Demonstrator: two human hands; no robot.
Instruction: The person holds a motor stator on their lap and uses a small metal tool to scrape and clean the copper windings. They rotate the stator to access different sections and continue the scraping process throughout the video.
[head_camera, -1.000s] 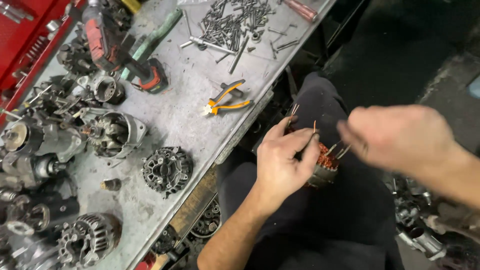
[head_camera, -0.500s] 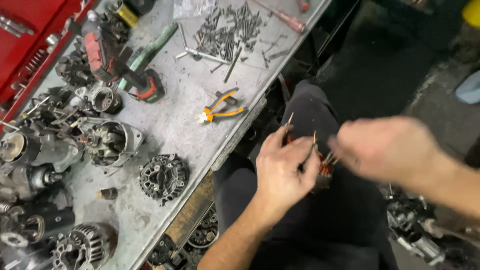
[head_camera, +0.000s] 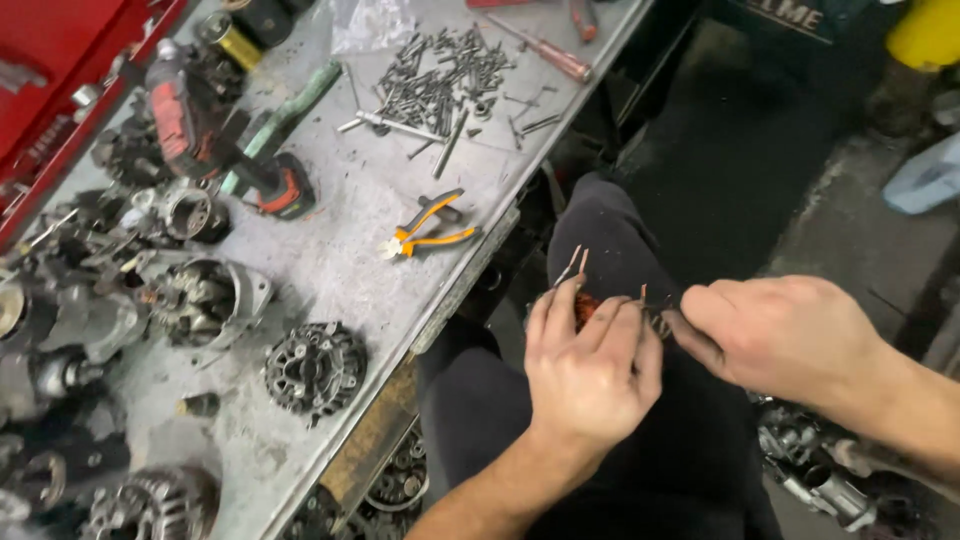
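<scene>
My left hand (head_camera: 592, 372) is closed over a small part wound with orange-red copper wire (head_camera: 585, 308), held on my lap over dark trousers. Bare wire ends (head_camera: 573, 264) stick up past the fingers. My right hand (head_camera: 780, 335) is at the part's right side, its fingertips pinching at the wire ends there. Most of the part is hidden under my left hand.
A grey metal workbench (head_camera: 350, 260) stands at the left. On it lie orange-handled pliers (head_camera: 428, 232), a pile of bolts and screws (head_camera: 440, 80), a screwdriver (head_camera: 545, 52), a cordless drill (head_camera: 215, 140) and several dark alternator housings (head_camera: 315, 368). A red toolbox (head_camera: 60, 70) sits at far left.
My right hand has moved in from the right and come down against the wound part. My left hand has stayed shut on it. The view has shifted slightly.
</scene>
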